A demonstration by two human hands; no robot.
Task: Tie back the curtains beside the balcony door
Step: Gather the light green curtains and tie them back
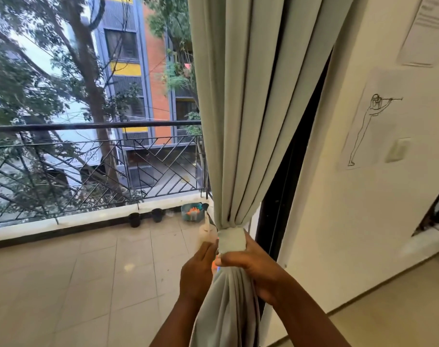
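Note:
A pale grey-green curtain point(253, 108) hangs beside the open balcony door and is gathered into a tight bunch low down. A band of the same fabric, the tie-back point(231, 240), wraps around the bunch. My right hand point(253, 267) grips the gathered curtain just under the band, fingers curled round it from the right. My left hand point(198, 269) is at the bunch's left side, fingers reaching behind the fabric; what they hold is hidden. Below my hands the curtain falls loose.
The dark door frame point(288, 186) stands right behind the curtain. A cream wall point(351, 221) with a line drawing point(371, 126) is at right. The tiled balcony floor point(88, 284), two black pots point(145, 217), a teal tub point(192, 211) and the metal railing point(88, 156) lie left.

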